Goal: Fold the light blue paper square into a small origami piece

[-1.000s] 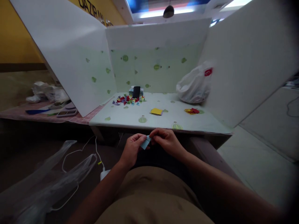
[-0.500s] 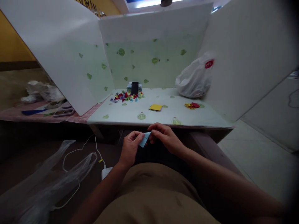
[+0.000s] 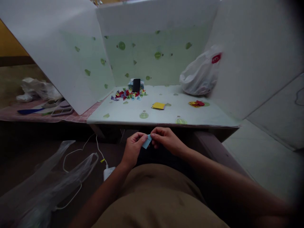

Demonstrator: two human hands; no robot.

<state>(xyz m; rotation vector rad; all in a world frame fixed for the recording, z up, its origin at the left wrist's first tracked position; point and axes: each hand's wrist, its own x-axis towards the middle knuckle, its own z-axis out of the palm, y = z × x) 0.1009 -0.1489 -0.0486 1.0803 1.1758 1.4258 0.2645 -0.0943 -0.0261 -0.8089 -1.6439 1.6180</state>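
A small folded piece of light blue paper (image 3: 147, 142) is held in front of my lap, just below the table's front edge. My left hand (image 3: 133, 150) pinches its left side with fingers closed. My right hand (image 3: 166, 140) pinches its upper right corner, fingers also closed. Both hands meet over the paper. On the table (image 3: 133, 117) beyond lie a small stack of yellow paper squares (image 3: 158, 105), a pile of several small folded coloured paper pieces (image 3: 127, 94) and a few red and yellow pieces (image 3: 196, 103).
White boards wall the table on three sides. A white plastic bag (image 3: 201, 75) sits at the back right, a dark phone (image 3: 136, 85) stands by the back wall. A clear plastic bag (image 3: 47, 186) and white cable (image 3: 78, 158) lie lower left. A calculator (image 3: 62, 111) rests further left.
The view has tilted down a little, so the table sits higher in frame. Both hands stay pinched on the blue paper, with the fingers shifting slightly along it.
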